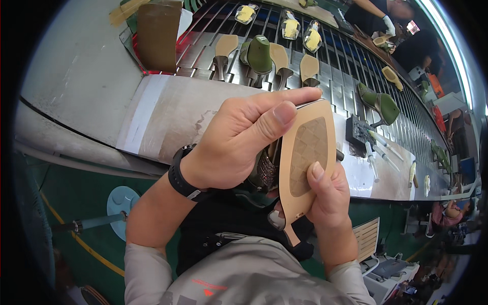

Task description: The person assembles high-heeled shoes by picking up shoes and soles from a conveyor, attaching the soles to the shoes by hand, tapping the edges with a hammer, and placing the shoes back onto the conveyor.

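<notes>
Sole outward, a shoe (309, 152) with a tan sole and a dark glittery upper is held in front of my chest. My left hand (244, 134), with a black watch on its wrist, grips its upper side; the thumb lies by the sole's edge and the fingers stretch along the toe end. On the other edge is my right hand (329, 195), its thumb pressed on the patterned sole patch and its other fingers hidden behind. A narrow tan tail of the sole (292, 236) points down toward my shirt. Most of the upper is hidden by my left hand.
Beyond the bench edge (203, 101) runs a slatted metal conveyor (340, 66). It carries tan-soled heeled pieces (309, 68), green shoe forms (260, 53) and clear packets with yellow contents (312, 38). Syringe-like tubes (384, 150) lie by a black block (357, 129). A gloved co-worker's hand (389, 25) shows at upper right.
</notes>
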Demonstrator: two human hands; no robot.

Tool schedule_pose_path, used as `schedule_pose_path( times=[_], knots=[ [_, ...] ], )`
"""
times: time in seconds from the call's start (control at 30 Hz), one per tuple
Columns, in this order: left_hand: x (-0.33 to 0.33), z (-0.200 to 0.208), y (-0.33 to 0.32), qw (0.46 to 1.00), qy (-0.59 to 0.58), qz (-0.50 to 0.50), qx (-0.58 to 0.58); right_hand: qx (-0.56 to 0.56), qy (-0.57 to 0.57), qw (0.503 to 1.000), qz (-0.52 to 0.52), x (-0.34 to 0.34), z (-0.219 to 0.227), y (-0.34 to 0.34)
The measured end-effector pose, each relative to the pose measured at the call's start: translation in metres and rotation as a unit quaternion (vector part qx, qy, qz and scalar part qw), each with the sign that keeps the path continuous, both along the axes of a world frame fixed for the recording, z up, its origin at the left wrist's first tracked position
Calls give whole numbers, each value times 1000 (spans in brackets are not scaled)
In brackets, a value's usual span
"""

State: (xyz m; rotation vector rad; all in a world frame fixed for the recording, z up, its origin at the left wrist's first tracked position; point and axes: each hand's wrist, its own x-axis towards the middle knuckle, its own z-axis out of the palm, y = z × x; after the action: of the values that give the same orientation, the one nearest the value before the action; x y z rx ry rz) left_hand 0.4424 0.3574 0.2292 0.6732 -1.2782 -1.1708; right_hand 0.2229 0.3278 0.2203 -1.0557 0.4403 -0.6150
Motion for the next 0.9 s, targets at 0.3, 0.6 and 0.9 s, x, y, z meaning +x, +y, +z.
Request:
schedule_pose_path(
  times=[0.3,0.6,0.9],
  knots=[
    [9,-4,4,995,-78,25,-49,13,7,1000,-26,3,1,4],
    [0,14,70,991,-43,124,26,-275,23,957,-89,12,-23,46],
    [9,28,99,966,-73,243,43,-374,-20,926,-39,39,-22,60]
  ],
)
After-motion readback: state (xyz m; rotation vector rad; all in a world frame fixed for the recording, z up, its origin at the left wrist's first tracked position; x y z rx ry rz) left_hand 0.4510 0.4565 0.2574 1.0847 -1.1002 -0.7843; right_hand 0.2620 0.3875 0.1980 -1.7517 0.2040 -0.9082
